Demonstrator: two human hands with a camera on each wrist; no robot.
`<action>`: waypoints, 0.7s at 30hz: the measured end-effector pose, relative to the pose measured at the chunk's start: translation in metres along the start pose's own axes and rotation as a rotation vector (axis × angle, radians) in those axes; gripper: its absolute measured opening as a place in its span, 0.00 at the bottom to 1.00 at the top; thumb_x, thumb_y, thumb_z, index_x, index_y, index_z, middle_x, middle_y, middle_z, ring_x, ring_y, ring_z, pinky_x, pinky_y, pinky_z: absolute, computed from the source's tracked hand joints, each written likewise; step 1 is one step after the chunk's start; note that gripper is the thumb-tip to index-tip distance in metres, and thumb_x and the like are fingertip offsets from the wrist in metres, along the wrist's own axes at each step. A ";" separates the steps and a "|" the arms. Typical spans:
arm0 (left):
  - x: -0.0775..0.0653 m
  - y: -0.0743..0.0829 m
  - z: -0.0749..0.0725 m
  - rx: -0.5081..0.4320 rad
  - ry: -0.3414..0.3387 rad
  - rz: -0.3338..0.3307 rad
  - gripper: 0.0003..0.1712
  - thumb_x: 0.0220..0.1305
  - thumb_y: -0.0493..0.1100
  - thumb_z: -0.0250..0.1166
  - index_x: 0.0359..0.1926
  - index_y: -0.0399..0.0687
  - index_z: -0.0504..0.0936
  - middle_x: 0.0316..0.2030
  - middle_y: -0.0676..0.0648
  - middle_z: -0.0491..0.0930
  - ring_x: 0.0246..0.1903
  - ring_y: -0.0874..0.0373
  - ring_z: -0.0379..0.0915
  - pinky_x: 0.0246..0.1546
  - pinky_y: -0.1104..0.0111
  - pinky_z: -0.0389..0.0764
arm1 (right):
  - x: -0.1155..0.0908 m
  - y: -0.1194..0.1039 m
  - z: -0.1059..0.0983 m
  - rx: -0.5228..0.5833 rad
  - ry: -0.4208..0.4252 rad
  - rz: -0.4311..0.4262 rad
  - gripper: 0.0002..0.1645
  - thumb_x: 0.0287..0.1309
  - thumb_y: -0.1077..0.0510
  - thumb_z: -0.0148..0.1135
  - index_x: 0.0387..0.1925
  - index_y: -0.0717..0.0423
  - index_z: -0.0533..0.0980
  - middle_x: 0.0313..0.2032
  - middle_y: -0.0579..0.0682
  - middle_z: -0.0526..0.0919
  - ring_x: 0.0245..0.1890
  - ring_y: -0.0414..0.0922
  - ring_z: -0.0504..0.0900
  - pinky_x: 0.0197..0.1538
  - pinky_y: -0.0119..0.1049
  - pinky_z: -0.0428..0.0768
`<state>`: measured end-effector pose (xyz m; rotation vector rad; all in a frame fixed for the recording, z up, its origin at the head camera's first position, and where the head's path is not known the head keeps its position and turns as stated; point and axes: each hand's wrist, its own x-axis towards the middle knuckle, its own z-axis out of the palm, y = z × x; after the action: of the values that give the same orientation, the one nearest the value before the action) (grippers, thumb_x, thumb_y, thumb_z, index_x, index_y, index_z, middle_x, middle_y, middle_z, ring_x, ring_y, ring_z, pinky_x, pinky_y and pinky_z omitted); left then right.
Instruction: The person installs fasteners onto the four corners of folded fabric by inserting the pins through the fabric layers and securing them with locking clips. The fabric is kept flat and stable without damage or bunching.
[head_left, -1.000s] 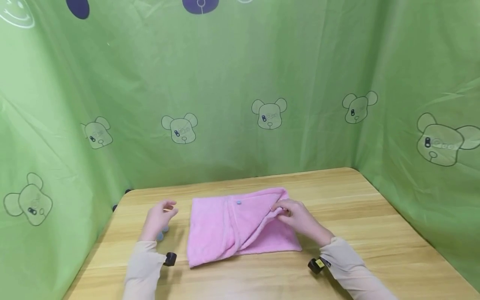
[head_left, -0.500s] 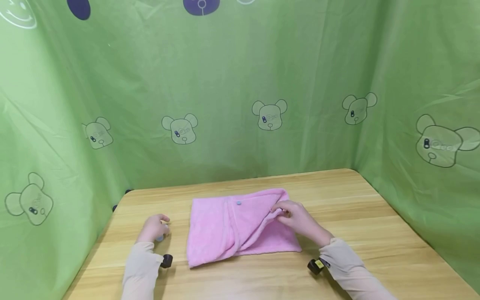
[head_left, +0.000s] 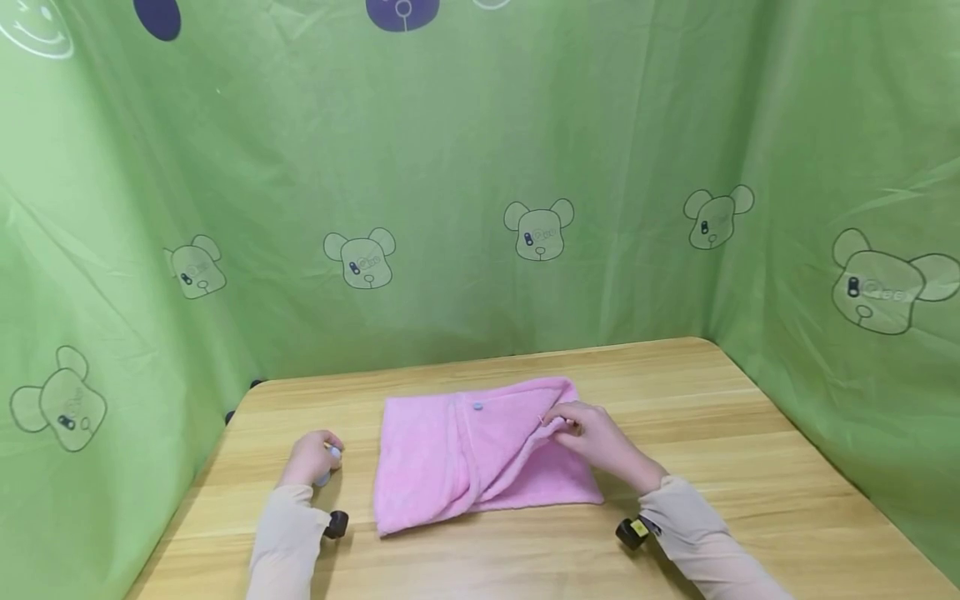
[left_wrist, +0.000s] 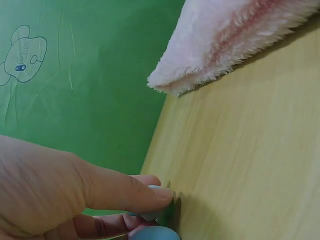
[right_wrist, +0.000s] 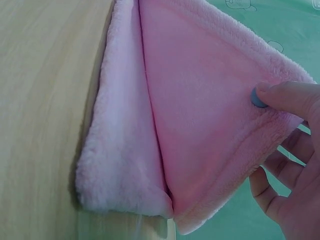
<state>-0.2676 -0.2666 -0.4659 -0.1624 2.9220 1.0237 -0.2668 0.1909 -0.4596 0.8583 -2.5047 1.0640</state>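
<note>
A folded pink plush cloth [head_left: 420,462] lies mid-table, a small blue disc [head_left: 477,407] showing on its top. My right hand [head_left: 600,437] pinches the lifted flap at the cloth's right side. In the right wrist view, its thumb presses at the edge of a blue disc [right_wrist: 257,98] on the flap's inner face. Left of the cloth, my left hand [head_left: 307,458] pinches a small light-blue round-capped piece [left_wrist: 148,217] between thumb and fingers, partly hidden by them. A second light-blue round piece [left_wrist: 155,233] sits right beside the fingertips, close over the wooden tabletop.
The wood-grain table [head_left: 720,433] extends around the cloth. Green curtains [head_left: 450,317] printed with bear heads enclose its back and sides. A black wrist camera [head_left: 337,524] juts from the left sleeve and another camera [head_left: 632,533] from the right.
My left hand has come down and toward me onto the light-blue pieces, and its fingers now pinch one. The right hand and cloth stay nearly still.
</note>
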 end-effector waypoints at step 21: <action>-0.003 0.055 -0.012 -0.090 0.206 0.144 0.21 0.69 0.46 0.59 0.56 0.36 0.78 0.46 0.35 0.82 0.46 0.43 0.79 0.47 0.53 0.80 | 0.001 0.001 -0.001 0.004 -0.012 0.014 0.15 0.50 0.69 0.67 0.38 0.51 0.82 0.36 0.46 0.86 0.34 0.42 0.82 0.40 0.29 0.82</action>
<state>-0.2706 -0.2317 -0.4222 -0.0647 3.1116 1.2298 -0.2683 0.1919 -0.4589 0.8522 -2.5227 1.0721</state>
